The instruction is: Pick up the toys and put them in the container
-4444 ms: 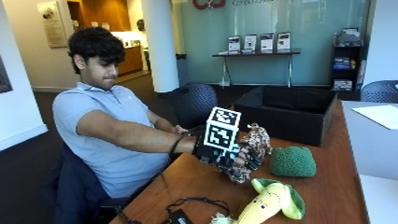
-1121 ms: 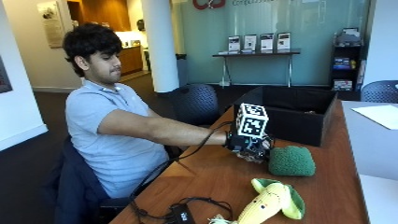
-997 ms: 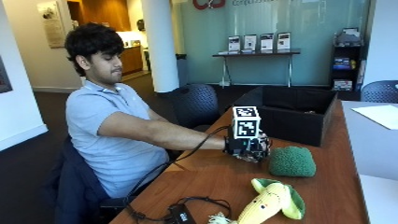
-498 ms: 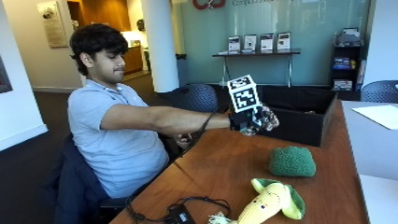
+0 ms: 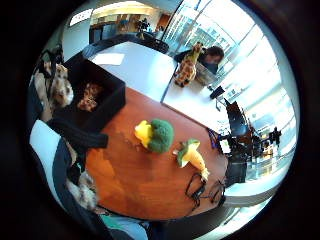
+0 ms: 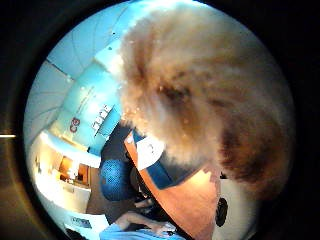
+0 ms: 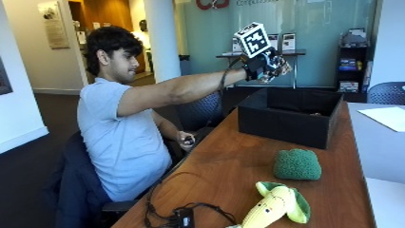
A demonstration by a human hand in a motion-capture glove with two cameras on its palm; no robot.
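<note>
1. While raised above the black rectangular fabric container (image 7: 288,121), the gloved right hand (image 7: 265,64) grips a shaggy brown-and-tan plush toy (image 7: 280,66).
2. Green knitted round toy (image 7: 297,164) and yellow-green corn plush (image 7: 276,206) lie on the wooden table (image 7: 227,175).

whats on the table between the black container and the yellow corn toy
Only the green plush toy, lying on the wooden table between the black container and the corn toy; the outside view shows it.
</note>
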